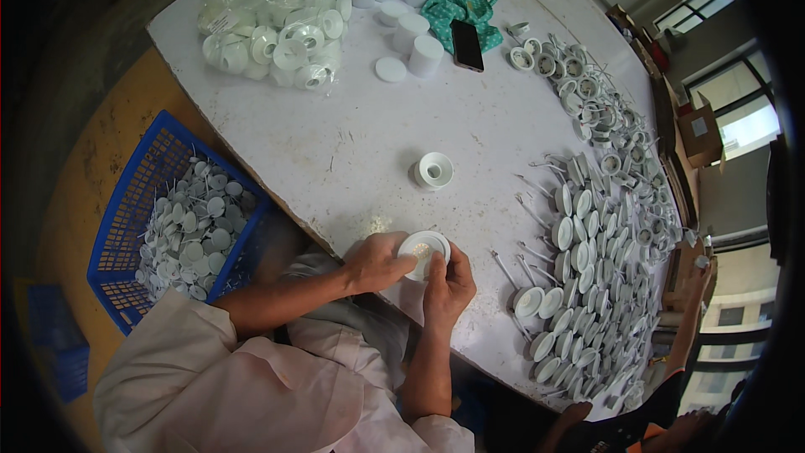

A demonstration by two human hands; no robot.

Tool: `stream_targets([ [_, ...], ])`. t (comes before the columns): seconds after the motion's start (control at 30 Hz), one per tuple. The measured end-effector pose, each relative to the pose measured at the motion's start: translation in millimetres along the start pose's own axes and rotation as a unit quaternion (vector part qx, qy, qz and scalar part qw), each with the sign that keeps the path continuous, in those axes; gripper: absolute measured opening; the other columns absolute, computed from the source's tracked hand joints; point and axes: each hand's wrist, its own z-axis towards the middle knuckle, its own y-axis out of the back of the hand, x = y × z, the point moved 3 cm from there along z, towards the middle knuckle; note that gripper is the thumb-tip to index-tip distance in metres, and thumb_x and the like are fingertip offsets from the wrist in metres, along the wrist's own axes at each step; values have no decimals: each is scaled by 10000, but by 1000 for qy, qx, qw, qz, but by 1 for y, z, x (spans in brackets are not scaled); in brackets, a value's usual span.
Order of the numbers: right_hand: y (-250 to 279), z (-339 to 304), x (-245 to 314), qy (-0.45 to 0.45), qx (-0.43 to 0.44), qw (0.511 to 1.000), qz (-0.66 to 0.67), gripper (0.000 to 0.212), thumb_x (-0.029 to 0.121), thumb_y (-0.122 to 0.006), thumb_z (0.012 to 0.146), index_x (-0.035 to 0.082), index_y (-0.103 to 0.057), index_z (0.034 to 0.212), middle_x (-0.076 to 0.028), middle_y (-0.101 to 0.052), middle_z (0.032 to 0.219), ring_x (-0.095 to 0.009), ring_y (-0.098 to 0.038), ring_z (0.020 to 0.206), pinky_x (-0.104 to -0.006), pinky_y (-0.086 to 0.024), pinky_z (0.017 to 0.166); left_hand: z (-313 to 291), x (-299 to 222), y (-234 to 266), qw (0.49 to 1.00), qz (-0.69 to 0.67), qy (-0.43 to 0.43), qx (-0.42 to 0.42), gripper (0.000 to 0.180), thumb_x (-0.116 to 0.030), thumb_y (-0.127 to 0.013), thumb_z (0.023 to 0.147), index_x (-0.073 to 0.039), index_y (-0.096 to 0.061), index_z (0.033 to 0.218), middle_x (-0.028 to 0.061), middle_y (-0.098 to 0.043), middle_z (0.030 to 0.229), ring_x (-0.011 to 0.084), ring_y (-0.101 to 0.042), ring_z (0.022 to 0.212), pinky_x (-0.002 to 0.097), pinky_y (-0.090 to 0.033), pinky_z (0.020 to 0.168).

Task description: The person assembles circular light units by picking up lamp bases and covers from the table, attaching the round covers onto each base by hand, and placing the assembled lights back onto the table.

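Observation:
Both my hands hold a white round lamp housing (422,248) just over the table's near edge, its open face turned up. Small yellowish dots show on the disc inside it. My left hand (377,263) grips the left rim, with the thumb reaching over it. On the opposite side, my right hand (449,287) has its thumb at the inner edge and its fingers around the outside. Farther out on the table stands another white round housing (434,171) with a hole in its middle, touched by neither hand.
At right, finished-looking white round lamps (579,277) with wires lie in rows, with open ring parts (587,84) beyond. A bag of white cups (281,33), white discs (391,70), a phone (466,45) and green cloth (453,0) lie far. Blue basket (126,193) at left; another person's arm (692,310) at right.

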Motion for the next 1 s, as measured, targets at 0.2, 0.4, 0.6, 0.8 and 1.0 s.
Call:
stream_targets([
  [0.2, -3, 0, -2, -24, -11, 1000, 9, 166, -33, -631, 851, -28, -646, 1016, -77, -635, 977, -131, -608, 891, -254, -493, 778, 1, 7, 2, 999, 10, 25, 18, 305, -190, -542, 822, 11, -639, 1030, 99, -656, 812, 163, -610, 730, 317, -492, 666],
  [0.4, -3, 1, -3, -45, -8, 999, 1, 144, -20, -638, 852, -28, -646, 996, -70, -642, 953, -116, -605, 846, -247, -491, 761, 1, 9, 3, 1000, 5, 26, 11, 320, -268, -544, 796, -16, -646, 965, 131, -648, 743, 232, -623, 683, 369, -489, 654],
  [0.6, -2, 1, 0, -25, -21, 999, -13, 138, -16, -629, 854, -26, -648, 991, -76, -662, 938, -114, -617, 831, -252, -496, 759, -1, 7, 5, 999, -3, -27, 46, 292, -233, -574, 781, -18, -641, 967, 125, -650, 765, 215, -620, 687, 358, -486, 655],
  [0.8, 14, -2, 0, -50, -3, 999, -18, 300, -1, -665, 817, -17, -630, 1115, -86, -648, 1016, -129, -622, 855, -254, -498, 757, -2, 2, 7, 992, -77, 22, 101, 275, -221, -587, 807, -4, -635, 970, 68, -631, 765, 129, -577, 666, 300, -466, 602],
  [1.0, 23, -4, 46, 133, 104, 962, -214, 789, 28, -798, 623, 33, -487, 1348, -174, -484, 1313, -278, -563, 1079, -364, -515, 828, 2, 12, 4, 965, -145, 48, 211, 309, -108, -578, 922, 39, -543, 1191, 48, -615, 911, 82, -548, 722, 242, -474, 625],
])
